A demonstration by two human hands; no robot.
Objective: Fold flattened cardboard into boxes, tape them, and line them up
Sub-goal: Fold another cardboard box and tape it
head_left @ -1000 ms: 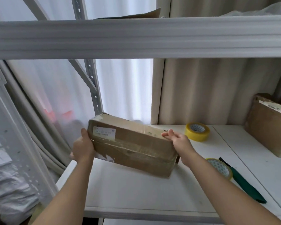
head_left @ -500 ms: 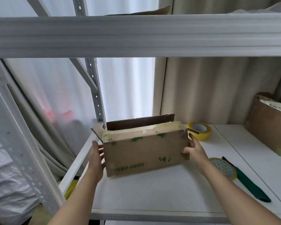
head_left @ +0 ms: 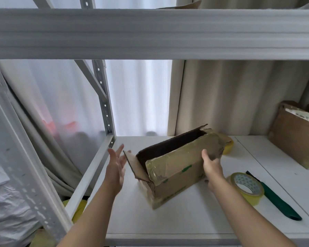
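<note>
A brown cardboard box with green print stands on the white shelf, its top open and its flaps up, turned at an angle. My right hand grips the box's front wall near the right end, thumb on the taped flap. My left hand is off the box, just left of its side flap, fingers straight and spread. A yellow tape roll lies right of my right forearm. A second tape roll peeks out behind the box.
A dark green cutter lies right of the near tape roll. Another cardboard box stands at the shelf's far right. A shelf beam crosses overhead. A rack upright rises at the left; curtains hang behind.
The box went from tilted in both hands to standing open-side up on the shelf, then turned at an angle. My left hand has let go and drawn away to the left.
</note>
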